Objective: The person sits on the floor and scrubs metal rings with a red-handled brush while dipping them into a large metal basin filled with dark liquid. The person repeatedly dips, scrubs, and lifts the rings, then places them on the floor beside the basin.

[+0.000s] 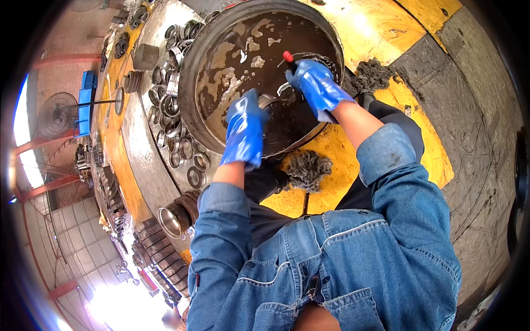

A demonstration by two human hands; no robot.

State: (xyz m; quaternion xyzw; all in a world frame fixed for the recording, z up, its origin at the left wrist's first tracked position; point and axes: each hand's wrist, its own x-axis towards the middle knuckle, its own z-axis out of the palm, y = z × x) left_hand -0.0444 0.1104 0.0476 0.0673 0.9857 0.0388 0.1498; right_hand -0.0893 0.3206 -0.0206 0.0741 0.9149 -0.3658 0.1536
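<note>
Both my hands wear shiny blue rubber gloves and are over a wide round tub point(189, 83) of dark, foam-streaked liquid. My left hand point(244, 127), smeared by motion, is closed on a metal ring point(268, 101) at its finger side, low over the liquid. My right hand point(317, 85) is closed around a tool with a red-tipped black handle point(288, 57); its working end is hidden, so I cannot tell its kind. A pale curved glint shows in the liquid between the hands.
Many metal rings point(172, 105) lie heaped left of the tub. Grey tangled fibre clumps point(309, 170) sit on the yellow floor point(436, 160) near my knees, with another clump point(371, 76) at right. Stacked rings point(175, 218) stand lower left. A fan point(58, 115) is farther left.
</note>
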